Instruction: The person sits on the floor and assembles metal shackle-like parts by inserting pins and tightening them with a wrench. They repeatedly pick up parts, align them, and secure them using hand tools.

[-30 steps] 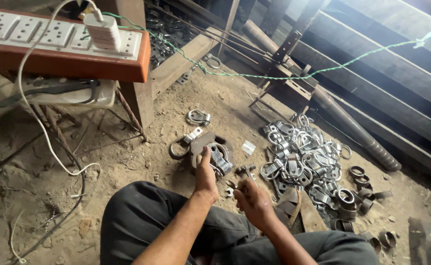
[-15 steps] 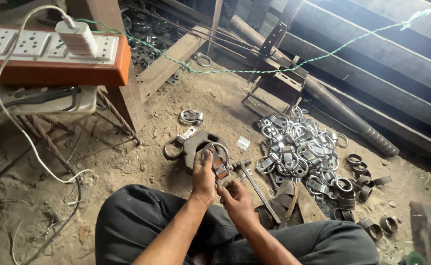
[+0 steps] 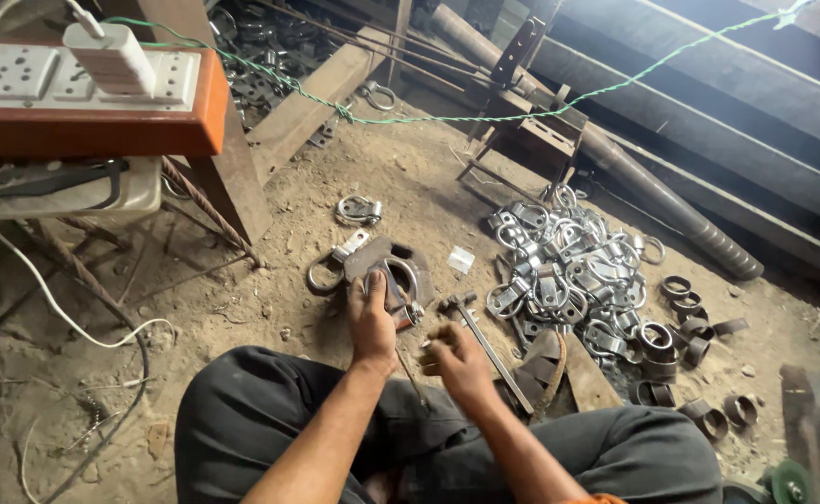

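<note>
Clamp: a grey metal clamp [image 3: 393, 276] with a round ring opening lies on the sandy ground, just in front of the person's knees and under the left hand.
Left hand: the left hand [image 3: 371, 317] reaches forward and rests flat on the clamp's near edge, its fingers [image 3: 365, 287] stretched out and pressing on it rather than wrapped around it.
Right hand: the right hand [image 3: 454, 358] hovers just right of the left, above the lap, fingers curled inward in a loose fist; whether they pinch some small part I cannot tell, the hand being blurred.
Hammer: a hammer [image 3: 483, 338] with a thin metal handle lies on the ground just beside the right hand, head pointing away from the person.
Loose ring: another ring piece [image 3: 325, 273] lies touching the clamp on its left.
Small clamp: a smaller clamp [image 3: 359, 210] lies apart, farther from the person.
Pile: a heap of shiny clamps [image 3: 559, 271] sits to the right, with dark rings [image 3: 681, 327] scattered past it.
Legs: dark trousers [image 3: 270, 420] fill the bottom of the view.
Power strip: a white socket board [image 3: 74, 75] with a plug in it sits on an orange shelf [image 3: 93, 131] at upper left.
String: a green string [image 3: 485, 114] crosses above the ground.
Pipe: a long rusty pipe [image 3: 653, 201] lies along the right.
</note>
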